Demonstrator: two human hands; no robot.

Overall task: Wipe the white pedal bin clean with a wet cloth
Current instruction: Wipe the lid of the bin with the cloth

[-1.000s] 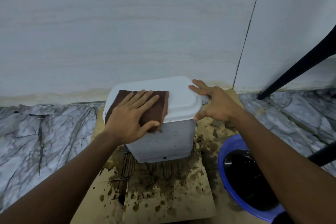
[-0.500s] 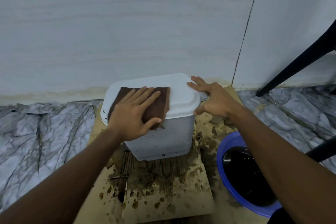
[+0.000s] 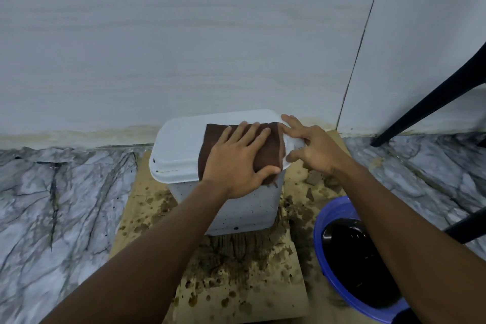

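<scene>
The white pedal bin (image 3: pixel 181 150) stands on stained cardboard against the wall, its lid closed and its front speckled with dark spots. A brown cloth (image 3: pixel 268 155) lies on the right half of the lid and hangs a little over the front edge. My left hand (image 3: pixel 239 163) presses flat on the cloth, fingers spread, thumb hooked over its front edge. My right hand (image 3: pixel 313 147) holds the lid's right end, fingers splayed on top and thumb under the rim.
A blue bucket (image 3: pixel 334 213) with dark water sits on the floor right of the bin. Soiled cardboard (image 3: pixel 236 271) lies under the bin. Black chair legs (image 3: pixel 426 105) slant at the far right. Marble floor (image 3: pixel 52 205) spreads on both sides.
My left hand has slid the cloth from the lid's left half to its right half. The right hand stays on the lid's right end.
</scene>
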